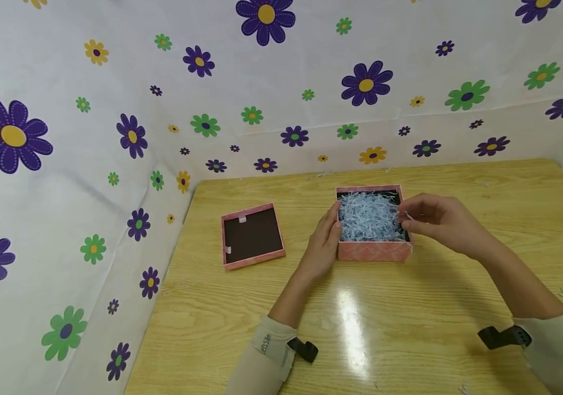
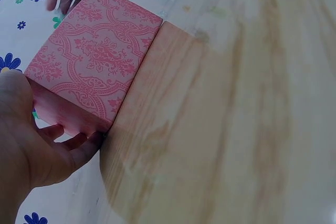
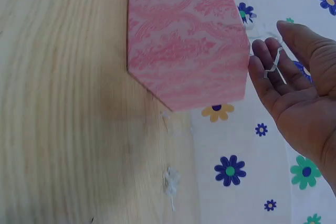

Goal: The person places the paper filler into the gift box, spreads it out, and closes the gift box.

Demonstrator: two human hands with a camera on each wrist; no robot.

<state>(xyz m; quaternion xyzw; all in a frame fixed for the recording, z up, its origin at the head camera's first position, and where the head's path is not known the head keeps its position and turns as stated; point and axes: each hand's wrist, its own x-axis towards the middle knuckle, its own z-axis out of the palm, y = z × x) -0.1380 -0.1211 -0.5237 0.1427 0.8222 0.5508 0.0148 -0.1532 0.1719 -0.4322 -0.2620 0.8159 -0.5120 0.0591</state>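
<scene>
A pink patterned box (image 1: 373, 250) stands on the wooden table (image 1: 409, 329), filled with pale blue shredded paper (image 1: 369, 217). My left hand (image 1: 324, 241) rests against the box's left wall with its fingers (image 2: 68, 142) laid fairly straight along it. In the left wrist view the box (image 2: 100, 61) sits just beyond my palm. My right hand (image 1: 434, 219) hovers over the box's right rim and pinches a thin paper strand (image 3: 273, 64) at its fingertips. The box (image 3: 184, 40) lies to the left of that hand (image 3: 296, 95) in the right wrist view.
The box's lid (image 1: 252, 236) lies upside down on the table to the left, dark inside. Flowered cloth (image 1: 89, 164) covers the walls at the back and left. A few stray paper shreds (image 3: 169, 179) lie on the table. Bare tabletop stretches in front of the box.
</scene>
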